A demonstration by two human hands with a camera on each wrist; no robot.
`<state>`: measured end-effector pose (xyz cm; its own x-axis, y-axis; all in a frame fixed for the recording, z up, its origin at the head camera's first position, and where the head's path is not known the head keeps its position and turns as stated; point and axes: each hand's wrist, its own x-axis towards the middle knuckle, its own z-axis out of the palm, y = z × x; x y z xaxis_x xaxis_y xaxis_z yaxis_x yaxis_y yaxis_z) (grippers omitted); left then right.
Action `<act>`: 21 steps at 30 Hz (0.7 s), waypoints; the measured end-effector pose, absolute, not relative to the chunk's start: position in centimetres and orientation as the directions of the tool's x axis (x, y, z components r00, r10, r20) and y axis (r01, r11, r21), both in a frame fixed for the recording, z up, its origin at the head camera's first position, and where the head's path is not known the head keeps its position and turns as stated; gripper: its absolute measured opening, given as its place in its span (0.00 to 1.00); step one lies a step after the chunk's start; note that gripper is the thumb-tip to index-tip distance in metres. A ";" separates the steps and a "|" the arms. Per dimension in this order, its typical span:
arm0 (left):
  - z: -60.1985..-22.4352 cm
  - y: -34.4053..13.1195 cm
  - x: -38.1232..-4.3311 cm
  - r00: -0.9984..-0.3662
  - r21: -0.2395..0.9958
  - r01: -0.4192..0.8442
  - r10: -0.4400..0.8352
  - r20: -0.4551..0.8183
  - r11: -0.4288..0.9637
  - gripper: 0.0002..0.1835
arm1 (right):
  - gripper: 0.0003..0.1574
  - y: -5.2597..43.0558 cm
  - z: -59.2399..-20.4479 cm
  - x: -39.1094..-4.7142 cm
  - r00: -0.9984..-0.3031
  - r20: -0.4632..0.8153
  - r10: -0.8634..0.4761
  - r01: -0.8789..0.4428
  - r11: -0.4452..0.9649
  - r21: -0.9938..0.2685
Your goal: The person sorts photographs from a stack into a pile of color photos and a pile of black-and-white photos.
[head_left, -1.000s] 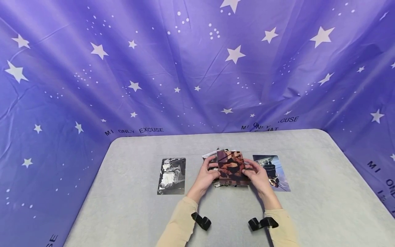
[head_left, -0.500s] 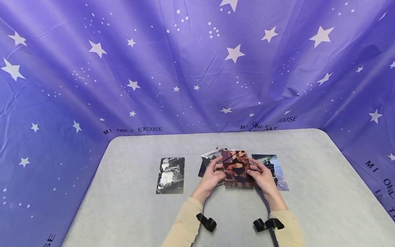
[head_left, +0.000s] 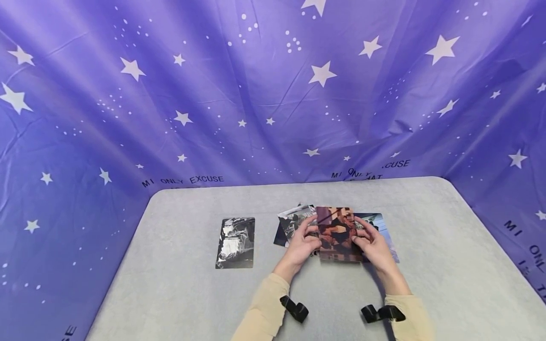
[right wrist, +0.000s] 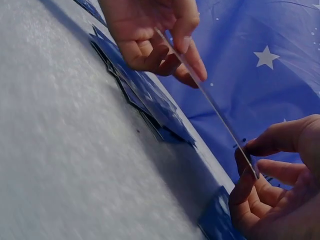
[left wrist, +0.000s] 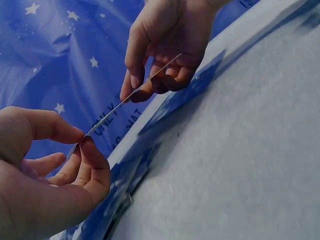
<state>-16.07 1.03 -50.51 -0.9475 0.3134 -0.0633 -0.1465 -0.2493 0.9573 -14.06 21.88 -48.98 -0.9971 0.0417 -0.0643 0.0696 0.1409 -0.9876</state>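
Both hands hold a reddish-brown picture card in the air by its two side edges. My left hand pinches one side between thumb and fingers, and my right hand pinches the other. Seen edge-on in the left wrist view, the thin card is raised above the table. A loose pile of picture cards lies behind the left hand, partly covered by it. On the other side, a bluish picture card lies flat, partly hidden by the right hand and the held card.
A black-and-white picture card lies by itself to the left on the grey table. Behind the table hangs a purple curtain with white stars. Black straps sit at both wrists.
Both hands have moved to the right with the reddish-brown card. It has left the pile, uncovering more of it, and now overlaps the bluish card in the head view.
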 end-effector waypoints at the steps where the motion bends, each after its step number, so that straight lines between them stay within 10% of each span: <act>1: -50.4 1.3 -16.1 -0.946 0.956 -0.147 0.317 -0.061 -0.254 0.41 | 0.37 22.1 -48.9 -14.0 -0.998 -0.055 0.038 0.060 0.147 -0.987; 21: -50.6 6.9 -15.9 -0.946 0.948 -0.153 0.320 -0.058 -0.281 0.41 | 0.33 27.1 -48.1 -13.5 -0.997 -0.029 0.071 0.060 0.486 -0.872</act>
<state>-15.90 6.92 -50.64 -0.9456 0.3203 -0.0577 -0.1529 -0.2807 0.9475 -13.48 27.15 -48.06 -0.9971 0.0706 -0.0293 0.0600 0.4856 -0.8721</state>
